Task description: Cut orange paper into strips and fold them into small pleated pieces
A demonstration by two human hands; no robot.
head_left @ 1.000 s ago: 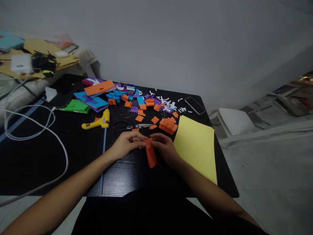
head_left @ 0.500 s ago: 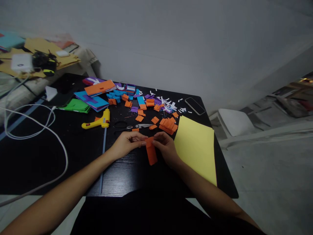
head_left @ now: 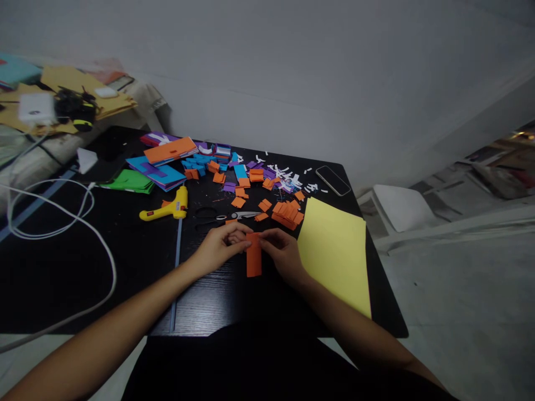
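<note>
Between my two hands hangs an orange paper strip [head_left: 253, 259], upright and near the table's front. My left hand [head_left: 223, 243] pinches its upper left edge between thumb and fingers. The upper right edge is pinched by my right hand [head_left: 282, 250]. Just beyond my hands lie black-handled scissors [head_left: 242, 215], partly hidden, and a pile of folded orange pieces [head_left: 287, 214]. A large yellow sheet [head_left: 336, 250] lies to the right of my right hand.
A yellow glue gun [head_left: 167, 207] lies on the black table [head_left: 209, 301] at left. Behind are coloured paper packs [head_left: 167, 150], white scraps [head_left: 288, 177] and a phone [head_left: 333, 181]. A white cable [head_left: 111, 262] curves along the left side. A white stool [head_left: 401, 207] stands at right.
The orange strip has swung from a slant to nearly straight and shifted slightly left. Both hands still pinch its top, with only small finger movements.
</note>
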